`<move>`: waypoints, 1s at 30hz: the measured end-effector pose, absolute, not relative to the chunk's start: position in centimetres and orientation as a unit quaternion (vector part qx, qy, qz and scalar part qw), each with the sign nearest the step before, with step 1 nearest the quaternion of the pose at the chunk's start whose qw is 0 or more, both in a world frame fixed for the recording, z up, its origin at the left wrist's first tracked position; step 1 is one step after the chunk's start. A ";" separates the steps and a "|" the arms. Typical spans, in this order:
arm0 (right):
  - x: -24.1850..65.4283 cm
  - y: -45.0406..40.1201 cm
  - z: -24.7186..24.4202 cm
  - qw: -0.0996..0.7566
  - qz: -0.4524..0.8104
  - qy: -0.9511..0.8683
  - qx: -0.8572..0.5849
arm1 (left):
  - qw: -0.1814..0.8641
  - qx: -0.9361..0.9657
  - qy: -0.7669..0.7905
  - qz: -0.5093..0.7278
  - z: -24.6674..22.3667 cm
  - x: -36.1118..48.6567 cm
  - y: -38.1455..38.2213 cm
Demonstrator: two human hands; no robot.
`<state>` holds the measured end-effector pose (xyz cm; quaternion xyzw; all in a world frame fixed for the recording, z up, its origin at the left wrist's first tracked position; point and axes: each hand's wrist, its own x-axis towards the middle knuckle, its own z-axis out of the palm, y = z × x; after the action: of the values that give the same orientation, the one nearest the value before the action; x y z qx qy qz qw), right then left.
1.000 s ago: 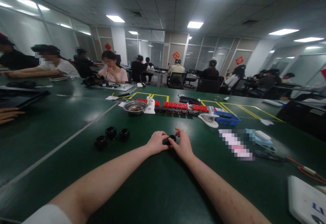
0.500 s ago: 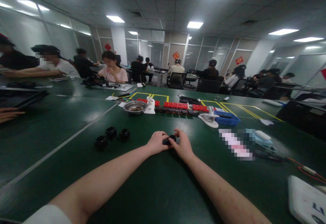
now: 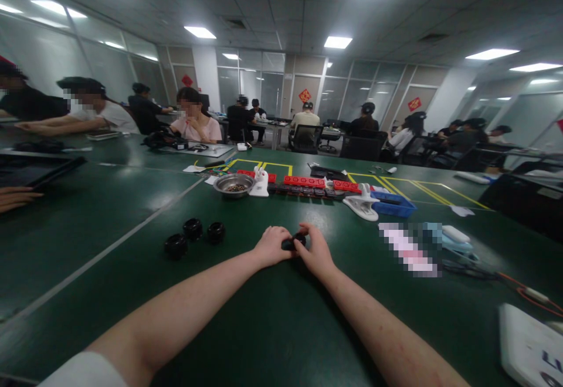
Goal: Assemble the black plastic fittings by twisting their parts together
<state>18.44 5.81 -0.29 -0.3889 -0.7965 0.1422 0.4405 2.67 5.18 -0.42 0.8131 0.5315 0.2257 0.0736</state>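
Note:
My left hand [image 3: 273, 246] and my right hand [image 3: 315, 250] meet over the green table [image 3: 246, 328], each closed on a small black part [image 3: 288, 244] or the black round piece [image 3: 299, 238] against it. Fingers cover much of both, so their exact shapes are hidden. Left of my hands, a black round piece [image 3: 216, 233] stands near two similar ones [image 3: 192, 229] [image 3: 176, 246].
Beyond my hands are a metal bowl [image 3: 233, 186] of small parts, a white stand [image 3: 259, 184], red blocks [image 3: 304, 182], another white stand [image 3: 363, 204] and a blue tray [image 3: 393, 206]. A co-worker's hand [image 3: 17, 198] rests at the far left.
The black round piece between my hands shows slightly more, a little to the right. Both hands stay in nearly the same place.

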 end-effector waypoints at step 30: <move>18.5 6.1 -0.6 0.438 0.119 -0.795 -0.402 | 0.072 0.819 0.522 0.228 -0.6 2.6 5.3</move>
<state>18.45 6.10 -0.62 -0.4020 -0.7951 0.1192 0.4382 2.56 5.34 -0.63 0.8190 0.5217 0.2279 0.0718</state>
